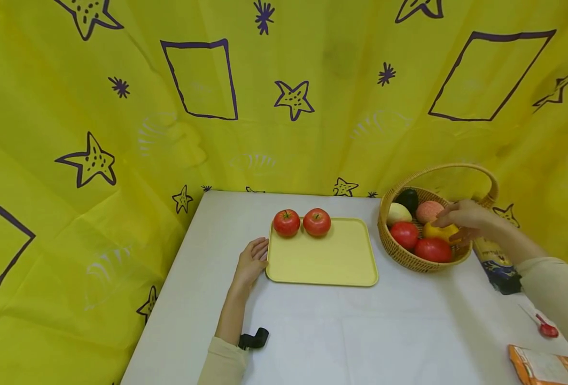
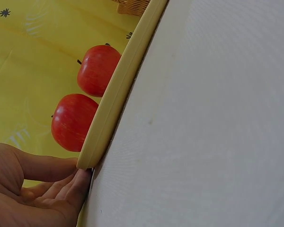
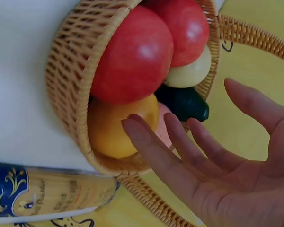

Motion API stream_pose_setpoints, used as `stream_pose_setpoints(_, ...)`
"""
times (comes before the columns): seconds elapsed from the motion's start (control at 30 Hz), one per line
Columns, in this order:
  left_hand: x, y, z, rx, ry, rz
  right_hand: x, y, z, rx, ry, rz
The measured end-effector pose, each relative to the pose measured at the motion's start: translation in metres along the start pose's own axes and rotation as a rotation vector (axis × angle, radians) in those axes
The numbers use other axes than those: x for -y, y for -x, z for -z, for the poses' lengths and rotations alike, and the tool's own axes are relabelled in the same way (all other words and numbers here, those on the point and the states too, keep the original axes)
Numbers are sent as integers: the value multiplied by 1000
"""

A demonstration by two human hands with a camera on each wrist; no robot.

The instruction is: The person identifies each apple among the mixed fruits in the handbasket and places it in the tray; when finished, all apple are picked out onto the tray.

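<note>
My left hand (image 1: 251,263) is at the left side of the pale yellow tray (image 1: 322,262), thumb and fingers holding its rim in the left wrist view. Two red apples (image 1: 286,223) sit side by side along the tray's back left. Over the wicker basket (image 1: 389,243) hovers my right hand (image 1: 468,218), fingers spread and holding nothing. Nearest to its fingertips is a yellow-orange fruit (image 3: 120,130). Around that fruit lie two red fruits (image 3: 135,56), a pale cream one (image 3: 191,73), a dark green one (image 3: 189,105) and a pink one (image 1: 429,212).
The basket's tall arched handle (image 1: 449,167) rises at the back right. Beside the basket lies a blue-and-yellow packet (image 1: 497,267). Nearer the front right are a red spoon (image 1: 547,327) and an orange-and-white packet (image 1: 548,368). A patterned yellow curtain (image 1: 264,149) hangs behind the white table (image 1: 312,337).
</note>
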State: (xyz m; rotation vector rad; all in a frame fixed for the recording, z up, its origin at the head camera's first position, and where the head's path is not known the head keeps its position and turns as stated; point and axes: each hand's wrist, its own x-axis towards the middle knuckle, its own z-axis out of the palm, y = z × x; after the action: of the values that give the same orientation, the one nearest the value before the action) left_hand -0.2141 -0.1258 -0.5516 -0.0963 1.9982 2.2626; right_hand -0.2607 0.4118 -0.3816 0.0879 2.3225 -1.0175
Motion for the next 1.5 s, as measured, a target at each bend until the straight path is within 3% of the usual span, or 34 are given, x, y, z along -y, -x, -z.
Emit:
stream_pose_setpoints(0.17,-1,1,1,3,5,8,-4,-4,4,90,45,-25)
stream_pose_setpoints(0.47,3,0,4,16,-25,8,-9,-19,-3,265,-67,-70)
stream_pose_setpoints(0.6,4,-1,3,23,-20,2,-12,-24,-5,280,-67,-74)
stream_pose_setpoints(0.8,3,0,1,31,-11,-3,-18,-29,-8,304,35,-59)
stream_pose_setpoints(1.03,6,-2,-1,27,-16,9,-23,-34,-14,311,38,-79)
stream_pose_setpoints(1.5,0,-1,3,2,-30,12,-11,-35,-18,272,158,0)
